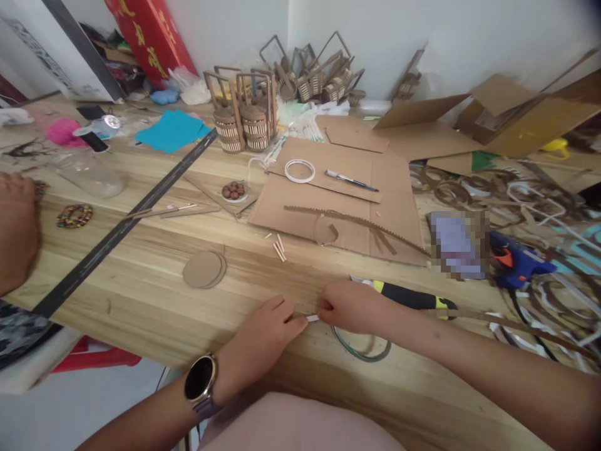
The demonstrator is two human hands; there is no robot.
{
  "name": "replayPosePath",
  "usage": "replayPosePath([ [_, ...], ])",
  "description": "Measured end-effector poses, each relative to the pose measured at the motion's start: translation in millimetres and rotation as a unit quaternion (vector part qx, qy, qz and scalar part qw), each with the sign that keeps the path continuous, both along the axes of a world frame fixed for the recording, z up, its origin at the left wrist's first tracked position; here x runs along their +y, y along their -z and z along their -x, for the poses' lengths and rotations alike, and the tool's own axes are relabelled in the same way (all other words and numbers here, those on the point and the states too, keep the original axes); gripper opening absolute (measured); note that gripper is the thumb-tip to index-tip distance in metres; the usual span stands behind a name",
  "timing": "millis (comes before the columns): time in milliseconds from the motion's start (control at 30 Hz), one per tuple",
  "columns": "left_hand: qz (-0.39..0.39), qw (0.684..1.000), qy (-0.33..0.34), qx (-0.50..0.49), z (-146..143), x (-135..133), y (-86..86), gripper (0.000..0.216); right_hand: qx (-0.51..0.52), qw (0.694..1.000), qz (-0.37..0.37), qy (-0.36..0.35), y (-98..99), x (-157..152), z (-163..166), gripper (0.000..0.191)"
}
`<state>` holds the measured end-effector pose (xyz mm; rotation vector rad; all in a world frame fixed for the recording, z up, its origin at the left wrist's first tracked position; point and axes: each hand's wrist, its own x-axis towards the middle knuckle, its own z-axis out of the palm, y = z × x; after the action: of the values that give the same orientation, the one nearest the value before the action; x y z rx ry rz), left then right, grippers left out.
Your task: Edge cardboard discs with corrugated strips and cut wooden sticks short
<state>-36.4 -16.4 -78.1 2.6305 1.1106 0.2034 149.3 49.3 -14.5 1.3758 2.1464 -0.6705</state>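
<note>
A short white strip (312, 318) spans the small gap between my two hands, low over the front of the wooden table. My left hand (268, 332), with a watch on its wrist, pinches one end. At the other end, the closed fingers of my right hand (353, 307) grip the strip, though their tips are partly hidden. A thin, dark greenish loop (364, 358) curves out below my right hand; whether the strip joins it I cannot tell. Just behind that hand and forearm lies a black and yellow utility knife (413, 297).
Cardboard discs (203, 269) and small sticks (279, 247) lie ahead. Beyond are a cardboard sheet (347, 219), tape roll (299, 171), pen (351, 181) and miniature lidded baskets (256, 122). A glue gun (519, 257) sits right among curled strips. Another person's arm (16, 238) rests left.
</note>
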Motion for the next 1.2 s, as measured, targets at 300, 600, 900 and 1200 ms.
replayPosePath([
  [300, -0.074, 0.997, 0.007, 0.034, 0, -4, -4.8, 0.018, -0.005, 1.000, -0.004, -0.009, 0.3, -1, 3, 0.027],
  [600, -0.024, 0.999, 0.037, -0.003, -9, -4, -1.8, 0.010, 0.045, 0.997, 0.063, -0.004, 4.3, 0, 10, 0.027],
  [900, 0.002, 0.998, 0.061, -0.022, -7, 0, 1.2, 0.015, 0.174, 0.953, 0.222, 0.108, 6.9, -1, -18, 0.033],
  [1200, -0.013, 0.998, 0.052, -0.043, -8, -1, 3.5, 0.020, 0.179, 0.940, 0.230, 0.177, -2.0, 3, -46, 0.021],
])
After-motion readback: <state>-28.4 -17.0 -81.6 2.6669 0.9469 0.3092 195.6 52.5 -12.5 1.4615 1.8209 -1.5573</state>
